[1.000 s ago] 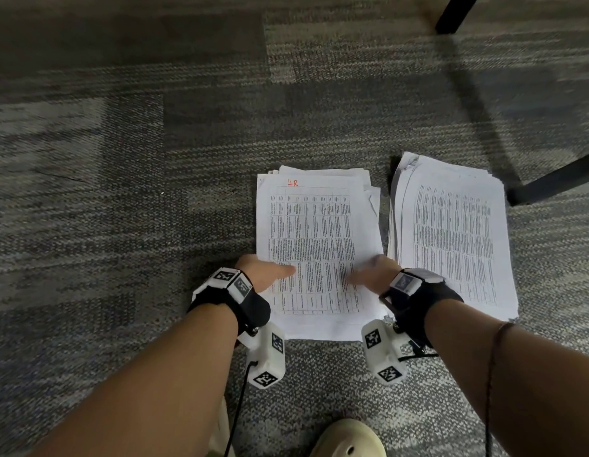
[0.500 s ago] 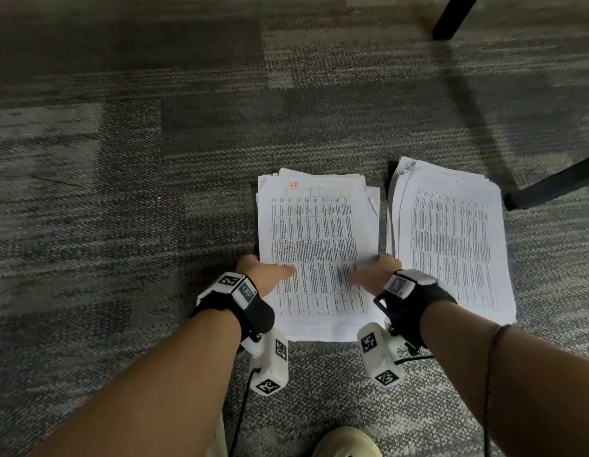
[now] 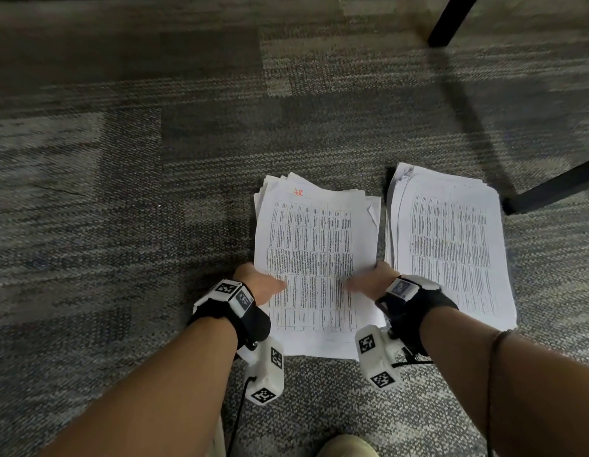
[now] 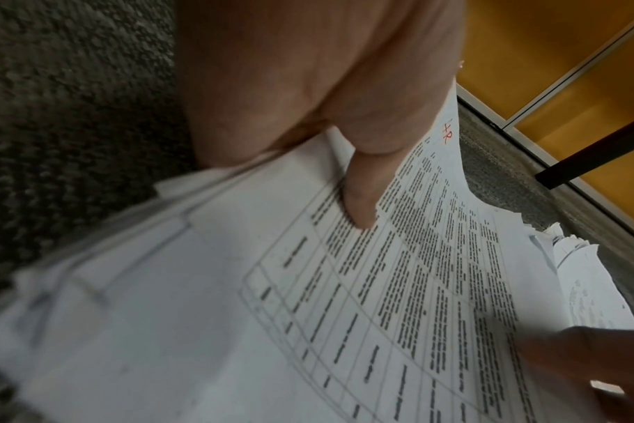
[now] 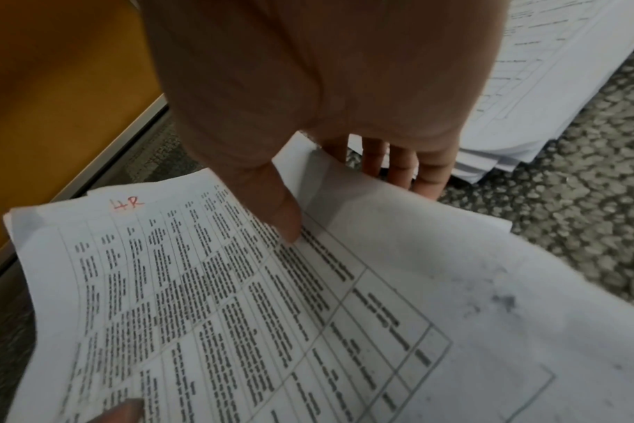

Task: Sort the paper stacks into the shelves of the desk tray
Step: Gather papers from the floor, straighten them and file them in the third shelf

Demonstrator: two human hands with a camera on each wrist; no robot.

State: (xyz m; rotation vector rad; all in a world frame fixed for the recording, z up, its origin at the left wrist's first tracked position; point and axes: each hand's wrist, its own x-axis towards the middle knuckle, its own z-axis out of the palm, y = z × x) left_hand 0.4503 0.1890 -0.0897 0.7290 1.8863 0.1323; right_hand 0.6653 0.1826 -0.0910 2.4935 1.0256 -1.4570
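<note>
White printed paper stack marked "HR" in red (image 3: 314, 258) sits on the grey carpet (image 3: 121, 225). Our left hand (image 3: 258, 282) and right hand (image 3: 372, 282) pinch its side edges, thumbs on top. We should lift level, gripping every sheet.

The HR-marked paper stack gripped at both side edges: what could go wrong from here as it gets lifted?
1. The HR-marked stack is untidy, with sheets fanning out at its far corners; held only by the left hand and right hand near its near end, loose sheets could slide out.
2. It already sags between the thumbs in the wrist views, so it may buckle.
3. The second stack lies right beside the right hand's fingers and could be dragged.
</note>
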